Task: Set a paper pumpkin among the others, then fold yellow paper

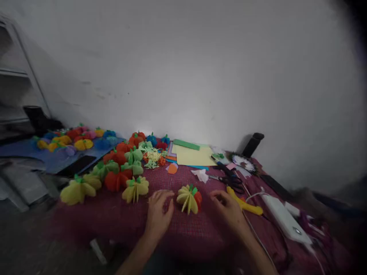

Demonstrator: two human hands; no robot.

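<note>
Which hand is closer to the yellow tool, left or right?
Right. The right hand is just left of the yellow tool; the left hand is farther off, beyond the yellow-and-red paper piece.

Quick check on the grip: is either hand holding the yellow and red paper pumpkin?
No, the left hand and right hand flank the paper pumpkin, a visible gap on each side.

Left hand (pixel 159 211) and right hand (pixel 228 211) going bare; left forearm (pixel 140 252), right forearm (pixel 255 248) showing uncovered, tapering toward wrists
</note>
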